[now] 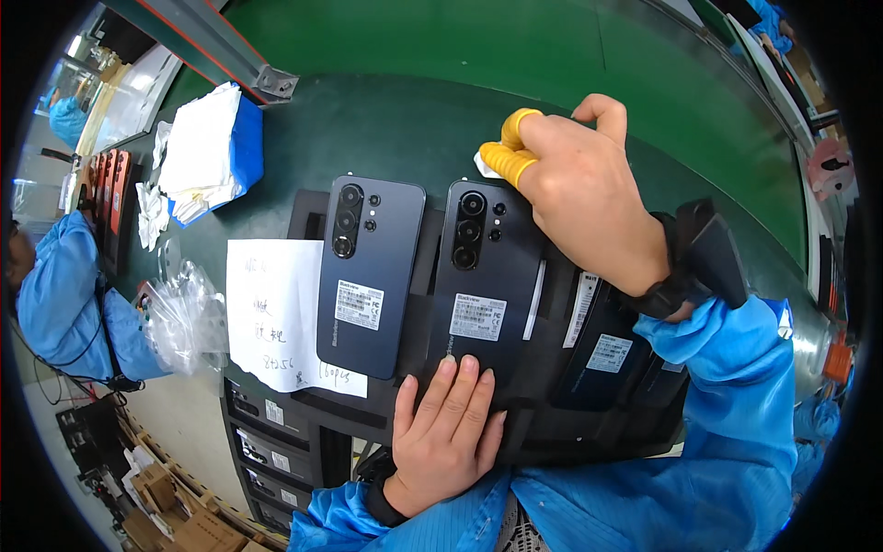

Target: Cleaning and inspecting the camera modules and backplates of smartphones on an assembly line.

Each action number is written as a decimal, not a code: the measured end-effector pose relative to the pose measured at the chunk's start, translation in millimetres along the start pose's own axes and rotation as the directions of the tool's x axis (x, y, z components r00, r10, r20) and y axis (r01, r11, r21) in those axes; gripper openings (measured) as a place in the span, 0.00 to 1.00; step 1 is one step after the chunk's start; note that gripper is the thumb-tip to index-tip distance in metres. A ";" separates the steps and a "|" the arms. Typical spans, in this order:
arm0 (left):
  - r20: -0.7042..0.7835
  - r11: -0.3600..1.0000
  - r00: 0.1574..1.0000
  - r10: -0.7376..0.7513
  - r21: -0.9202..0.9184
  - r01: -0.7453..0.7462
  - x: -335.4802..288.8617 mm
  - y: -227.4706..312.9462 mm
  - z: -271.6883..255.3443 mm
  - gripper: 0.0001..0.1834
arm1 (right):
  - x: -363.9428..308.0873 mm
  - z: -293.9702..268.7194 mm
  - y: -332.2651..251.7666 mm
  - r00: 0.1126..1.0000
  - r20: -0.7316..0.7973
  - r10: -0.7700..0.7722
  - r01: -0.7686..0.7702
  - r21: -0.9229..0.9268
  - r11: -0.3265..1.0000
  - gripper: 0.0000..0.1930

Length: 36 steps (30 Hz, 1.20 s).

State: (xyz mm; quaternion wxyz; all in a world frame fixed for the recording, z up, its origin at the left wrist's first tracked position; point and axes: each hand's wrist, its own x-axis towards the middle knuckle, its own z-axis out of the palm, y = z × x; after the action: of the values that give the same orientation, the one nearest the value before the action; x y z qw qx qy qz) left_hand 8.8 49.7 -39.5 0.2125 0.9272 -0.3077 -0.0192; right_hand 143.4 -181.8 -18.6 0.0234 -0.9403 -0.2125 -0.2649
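Dark phone under left fingers, white cloth in right fingers

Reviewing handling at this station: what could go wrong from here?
1. The left hand presses bare fingers on the right phone; it may leave smudges on the back.
2. The right hand holds a white cloth by the camera lenses; grit could scratch them.
3. The left phone lies loose on the tray nearby; a nudge might shift it.

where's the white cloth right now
In the head view, the white cloth sits pinched in the right hand, just above the right-hand phone.
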 end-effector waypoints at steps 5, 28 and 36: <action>0.008 1.000 1.000 0.023 -0.002 -0.023 1.7 0.1 -0.4 0.22 | -3.1 -9.9 -20.0 0.986 0.074 -0.148 0.139 0.115 0.984 0.06; 0.011 0.999 1.000 0.016 -0.048 -0.016 -0.1 -1.1 0.4 0.24 | -17.8 -18.8 -24.8 0.995 0.094 -0.016 0.017 -0.007 1.000 0.07; -0.012 0.998 1.000 0.017 -0.062 -0.018 0.2 -1.6 -0.8 0.24 | 0.7 1.0 -3.6 0.999 -0.002 -0.038 0.037 -0.080 0.996 0.05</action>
State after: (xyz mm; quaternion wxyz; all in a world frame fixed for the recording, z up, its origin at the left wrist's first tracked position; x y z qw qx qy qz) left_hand 10.0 51.0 -39.4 0.2433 0.9175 -0.3138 -0.0219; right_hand 143.0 -178.1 -19.4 -0.0186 -0.9358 -0.2193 -0.2753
